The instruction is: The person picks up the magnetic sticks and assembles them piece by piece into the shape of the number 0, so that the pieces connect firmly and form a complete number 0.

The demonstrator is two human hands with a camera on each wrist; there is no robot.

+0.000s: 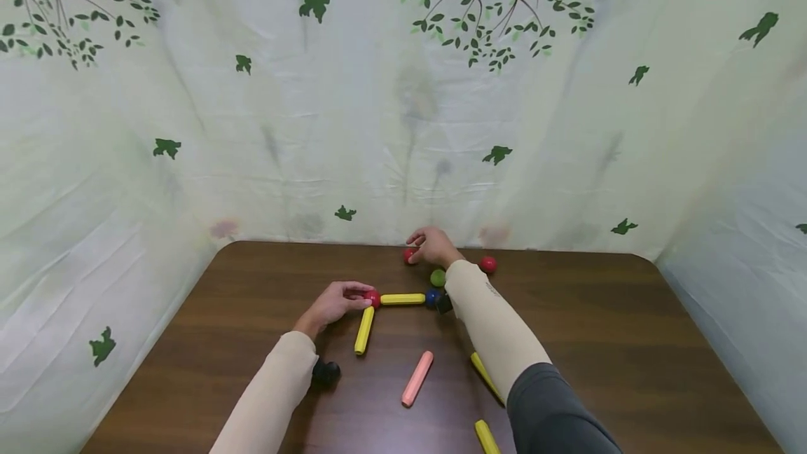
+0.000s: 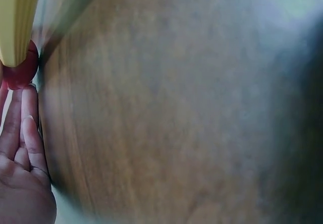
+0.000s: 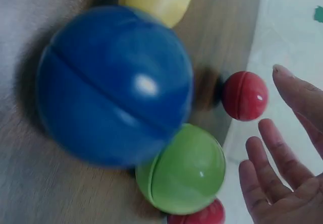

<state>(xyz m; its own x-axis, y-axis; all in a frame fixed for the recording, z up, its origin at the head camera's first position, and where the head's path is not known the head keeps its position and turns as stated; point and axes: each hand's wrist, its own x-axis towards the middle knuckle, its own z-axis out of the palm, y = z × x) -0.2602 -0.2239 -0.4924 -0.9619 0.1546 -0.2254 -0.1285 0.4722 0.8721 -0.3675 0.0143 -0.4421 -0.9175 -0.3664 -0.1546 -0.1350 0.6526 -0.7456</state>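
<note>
My left hand [image 1: 334, 305] pinches a red ball [image 1: 373, 298] between thumb and fingers; the ball also shows at the left edge of the left wrist view. Two yellow sticks meet this ball: one yellow stick [image 1: 403, 299] runs right to a blue ball [image 1: 431, 298], the other yellow stick [image 1: 363, 331] points toward me. At the table's back edge my right hand [image 1: 435, 246] reaches over another red ball [image 1: 410, 256]. The right wrist view shows that red ball [image 3: 245, 96] a little apart from the spread fingers. A green ball [image 3: 181, 169] lies beside the blue one.
A third red ball [image 1: 488, 265] lies right of my right wrist. Nearer me are a pink stick [image 1: 417, 379] and two loose yellow sticks, one yellow stick [image 1: 485, 375] partly under the right forearm. A leaf-patterned cloth [image 1: 403, 125] hangs behind the brown table [image 1: 599, 342].
</note>
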